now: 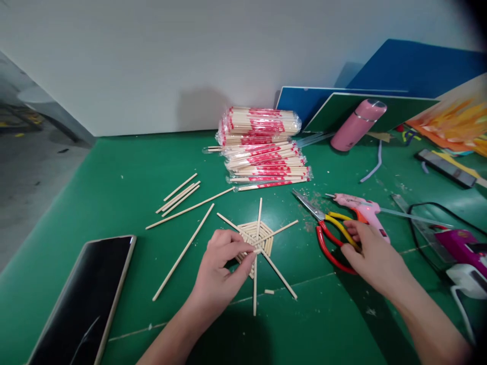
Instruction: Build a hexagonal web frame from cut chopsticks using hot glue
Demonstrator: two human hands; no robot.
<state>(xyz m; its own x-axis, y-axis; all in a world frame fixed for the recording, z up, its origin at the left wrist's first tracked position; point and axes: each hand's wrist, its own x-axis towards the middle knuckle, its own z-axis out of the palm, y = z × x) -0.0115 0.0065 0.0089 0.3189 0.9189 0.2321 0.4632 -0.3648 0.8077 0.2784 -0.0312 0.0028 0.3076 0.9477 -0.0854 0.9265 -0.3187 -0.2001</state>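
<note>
A star-shaped web of wooden sticks (261,235) lies on the green table (125,177) in front of me. My left hand (220,266) rests on its left side, fingers curled and pinching a short stick piece against the web. My right hand (375,256) lies over the handles of the red and yellow scissors (329,230), fingers bent around the yellow loop. A pink glue gun (361,208) lies just behind that hand. A small cut stick piece (269,291) sits below the web.
Loose long sticks (182,195) lie to the left, wrapped chopstick packs (262,147) behind. A phone (83,299) lies at the near left. A pink bottle (357,125), boards, cables and a purple tool (460,243) crowd the right.
</note>
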